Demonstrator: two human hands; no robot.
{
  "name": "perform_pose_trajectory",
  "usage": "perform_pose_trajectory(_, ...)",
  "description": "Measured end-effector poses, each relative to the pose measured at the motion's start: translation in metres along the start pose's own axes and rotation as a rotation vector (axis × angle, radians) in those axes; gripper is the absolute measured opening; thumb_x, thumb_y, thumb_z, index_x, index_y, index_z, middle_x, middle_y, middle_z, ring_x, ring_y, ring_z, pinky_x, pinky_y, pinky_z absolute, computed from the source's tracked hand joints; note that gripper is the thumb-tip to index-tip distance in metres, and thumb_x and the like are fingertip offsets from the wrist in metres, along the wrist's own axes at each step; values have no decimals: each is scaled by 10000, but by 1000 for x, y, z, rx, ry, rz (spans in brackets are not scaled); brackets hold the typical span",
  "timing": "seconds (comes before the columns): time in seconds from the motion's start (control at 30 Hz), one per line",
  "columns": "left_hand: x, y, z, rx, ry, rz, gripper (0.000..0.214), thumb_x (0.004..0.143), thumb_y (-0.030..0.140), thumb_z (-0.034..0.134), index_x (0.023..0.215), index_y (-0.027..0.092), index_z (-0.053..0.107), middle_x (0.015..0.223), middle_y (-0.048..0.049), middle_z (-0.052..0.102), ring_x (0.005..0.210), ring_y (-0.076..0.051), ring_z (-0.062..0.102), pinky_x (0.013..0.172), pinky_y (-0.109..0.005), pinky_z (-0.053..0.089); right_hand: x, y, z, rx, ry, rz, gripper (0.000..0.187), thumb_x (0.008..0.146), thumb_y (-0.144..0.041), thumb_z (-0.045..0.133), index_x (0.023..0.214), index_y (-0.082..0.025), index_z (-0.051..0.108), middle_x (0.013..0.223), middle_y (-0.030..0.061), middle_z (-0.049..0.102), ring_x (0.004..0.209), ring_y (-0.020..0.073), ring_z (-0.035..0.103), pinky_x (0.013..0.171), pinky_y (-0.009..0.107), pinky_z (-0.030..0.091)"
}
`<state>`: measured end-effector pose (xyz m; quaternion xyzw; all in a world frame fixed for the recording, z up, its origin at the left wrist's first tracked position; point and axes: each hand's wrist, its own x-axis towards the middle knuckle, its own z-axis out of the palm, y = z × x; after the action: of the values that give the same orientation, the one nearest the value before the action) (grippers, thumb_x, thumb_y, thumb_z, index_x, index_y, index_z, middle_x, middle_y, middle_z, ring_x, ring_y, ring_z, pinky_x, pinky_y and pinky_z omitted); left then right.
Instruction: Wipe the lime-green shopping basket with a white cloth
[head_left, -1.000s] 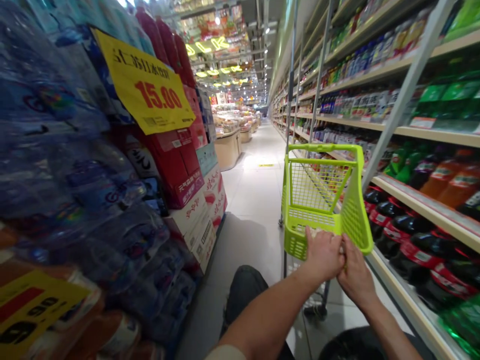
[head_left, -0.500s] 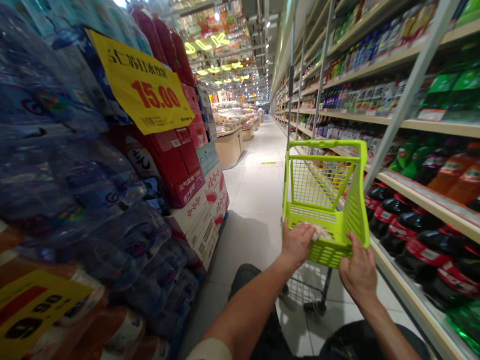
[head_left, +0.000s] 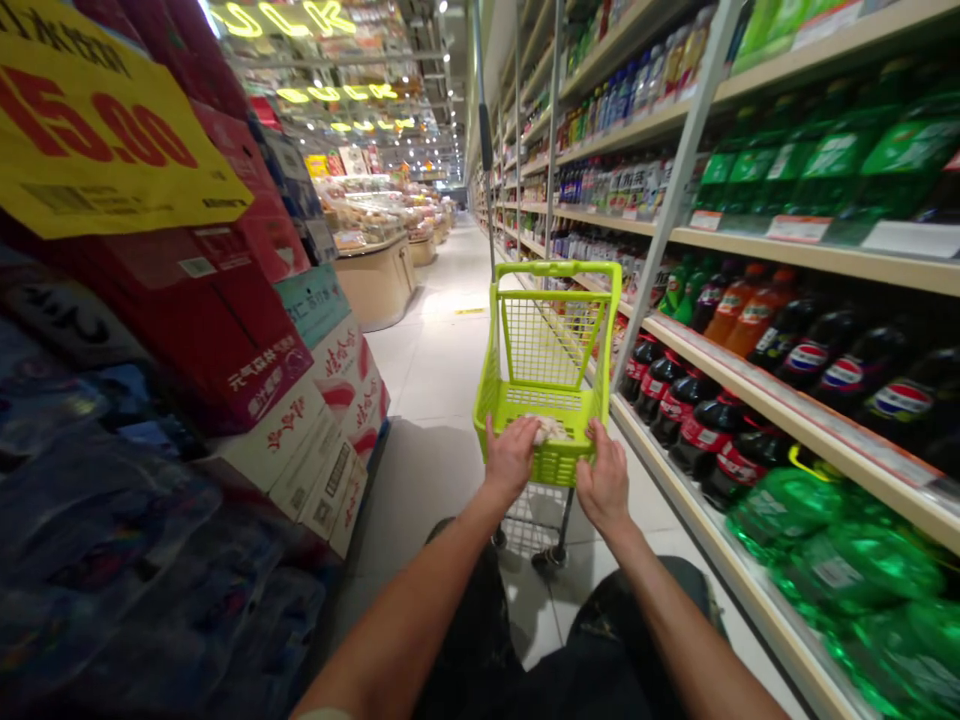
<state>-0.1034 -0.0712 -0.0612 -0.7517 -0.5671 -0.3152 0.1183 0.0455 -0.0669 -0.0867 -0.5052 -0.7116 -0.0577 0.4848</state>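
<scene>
A lime-green shopping cart (head_left: 574, 472) stands in front of me, its plastic basket open toward me and a wire rack low beneath. My left hand (head_left: 511, 462) is closed over the near rim of the basket, left of its middle. On the near right corner, my right hand (head_left: 604, 487) grips the same rim with its fingers curled. A small pale, crumpled thing (head_left: 549, 430) lies in the basket beside my left fingertips; its kind cannot be made out.
Shelves of bottles line the right side, with green bottles (head_left: 836, 555) low down and cola bottles (head_left: 739, 465) beside them. Stacked drink cartons (head_left: 300, 465) and a yellow price sign (head_left: 112, 130) stand on the left. A tiled aisle (head_left: 409, 375) runs ahead past a display counter (head_left: 375, 285).
My view has turned to the right, so the cart and both hands appear farther left. More of the right-hand shelves shows. Both hands keep their hold on the basket rim.
</scene>
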Motion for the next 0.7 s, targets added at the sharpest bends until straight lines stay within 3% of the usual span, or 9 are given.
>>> perform_pose_trajectory(0.07, 4, 23, 11, -35, -7, 94, 312, 826, 174, 428, 1120, 237, 512, 1134, -47, 602, 1071, -172, 528, 1054, -514, 111, -2, -3, 3, 8, -11, -9, 584, 729, -131, 340, 1306, -143, 259, 1215, 141, 499, 1075, 234, 487, 964, 492, 286)
perform_pose_trajectory(0.13, 6, 32, 17, -55, -1, 146, 303, 840, 206, 424, 1130, 232, 506, 1137, -55, 599, 1077, -171, 524, 1055, -512, 103, -2, -4, 5, 16, -9, -11, 581, 733, -125, 332, 1308, -157, 252, 1237, 136, 481, 1083, 235, 486, 968, 506, 264)
perform_pose_trajectory(0.23, 1, 12, 9, -42, 9, 143, 302, 846, 193, 420, 1132, 239, 504, 1135, -47, 601, 1071, -165, 530, 1057, -519, 63, 1, -5, 3, 45, -19, -6, 588, 737, -105, 326, 1315, -162, 230, 1211, 133, 502, 1032, 215, 525, 955, 486, 277)
perform_pose_trajectory(0.37, -6, -23, -9, -4, 41, -7, 303, 839, 145, 412, 1104, 240, 525, 1146, -44, 594, 1068, -169, 533, 1054, -531, 32, 4, -10, 0, 68, -7, 8, 588, 737, -99, 338, 1313, -160, 237, 1157, 123, 542, 1012, 210, 534, 882, 415, 354)
perform_pose_trajectory(0.57, 1, 9, 8, -39, -18, 170, 300, 854, 206, 413, 1141, 243, 494, 1149, -41, 593, 1114, -165, 495, 1057, -521, 72, 1, -10, 3, 6, -4, 9, 523, 781, -162, 336, 1299, -150, 263, 1164, 137, 534, 1057, 219, 511, 829, 386, 368)
perform_pose_trajectory(0.7, 1, -11, -3, -24, -35, 105, 279, 859, 208, 405, 1113, 246, 510, 1130, -36, 604, 1074, -157, 522, 1060, -519, 70, -2, -2, -1, -11, -16, -1, 476, 811, -231, 333, 1280, -152, 304, 1073, 119, 589, 1008, 226, 540, 809, 388, 368)
